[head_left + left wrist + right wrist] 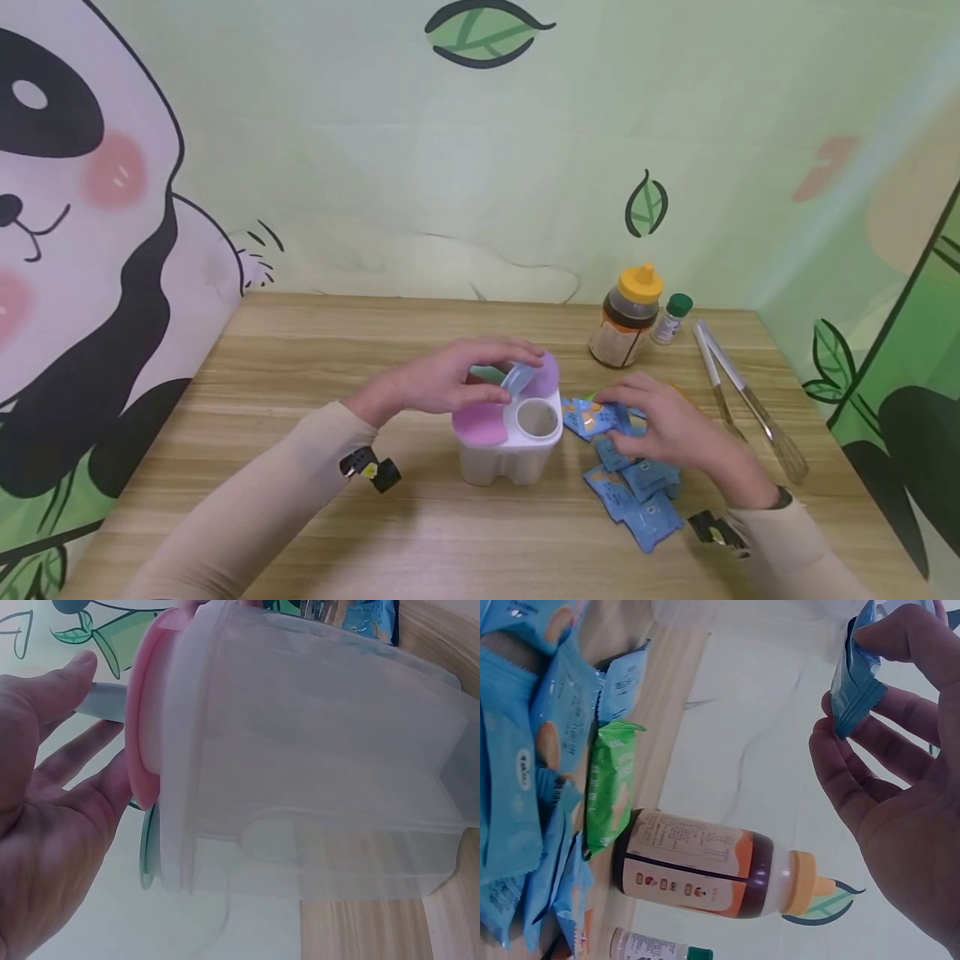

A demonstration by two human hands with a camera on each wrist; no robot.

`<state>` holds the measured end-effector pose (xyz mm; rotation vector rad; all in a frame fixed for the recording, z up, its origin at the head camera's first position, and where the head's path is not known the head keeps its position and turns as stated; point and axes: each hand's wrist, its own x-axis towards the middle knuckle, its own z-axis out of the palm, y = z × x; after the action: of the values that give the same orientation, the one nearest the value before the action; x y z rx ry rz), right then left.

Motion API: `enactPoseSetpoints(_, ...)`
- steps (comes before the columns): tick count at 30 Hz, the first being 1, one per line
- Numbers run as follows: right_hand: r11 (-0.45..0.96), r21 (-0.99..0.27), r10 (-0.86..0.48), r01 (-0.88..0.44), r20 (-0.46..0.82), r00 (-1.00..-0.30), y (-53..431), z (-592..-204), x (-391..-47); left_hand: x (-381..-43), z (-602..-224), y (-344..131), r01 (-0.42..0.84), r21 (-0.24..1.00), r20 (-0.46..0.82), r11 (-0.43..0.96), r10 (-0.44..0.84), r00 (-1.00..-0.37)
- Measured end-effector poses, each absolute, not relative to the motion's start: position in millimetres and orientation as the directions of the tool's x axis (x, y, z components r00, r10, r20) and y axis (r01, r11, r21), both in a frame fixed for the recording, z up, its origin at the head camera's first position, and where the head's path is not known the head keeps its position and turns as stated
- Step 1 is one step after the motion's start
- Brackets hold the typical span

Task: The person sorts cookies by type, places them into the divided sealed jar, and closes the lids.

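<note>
1. The blue packet (857, 679) sits just right of centre in the head view, beside the container's right wall. The right hand (667, 425) pinches it between thumb and fingers; that light grip probably suits a small, soft wrapper.

2. The container (504, 467) stands upright near the middle of the frame, between the two hands, where both can reach it. Its round opening (537, 419) faces up, uncovered, on the side nearer the packet.

3. The left hand (442, 379) comes in from the left, its thumb and fingers pinching the raised pale-blue lid (517, 379), seemingly so that it stays clear of the opening. The pink lid (480, 425) beside it lies down over its own part of the top.

4. The loose packets (637, 492) lie heaped right of centre, below the right hand, handy for that side. A green packet (611, 787) rests among the blue ones in the right wrist view.

5. Toward the upper right, the yellow-capped bottle (622, 329) and the green-capped bottle (667, 323) stand at the back, and the metal tongs (753, 400) lie at the right, apparently out of the hands' way.
</note>
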<state>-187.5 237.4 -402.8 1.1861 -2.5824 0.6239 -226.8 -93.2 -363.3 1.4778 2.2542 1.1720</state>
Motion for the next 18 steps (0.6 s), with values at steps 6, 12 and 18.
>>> enactPoseSetpoints(6,0.557,-0.286,-0.667,-0.780,0.405,-0.625,237.2,-398.6,-186.2,-226.2,-363.4,-93.7,0.672,0.717,0.238,0.185,0.841,-0.485)
enactPoseSetpoints(12,0.545,-0.281,-0.665,-0.790,0.429,-0.611,238.0,-393.0,-183.5,-226.0,-363.3,-94.4,0.644,0.751,0.237,0.149,0.849,-0.473)
enactPoseSetpoints(18,0.517,-0.281,-0.679,-0.809,0.441,-0.587,236.3,-388.7,-182.0,-226.0,-364.3,-95.2,0.626,0.770,0.244,0.119,0.853,-0.462)
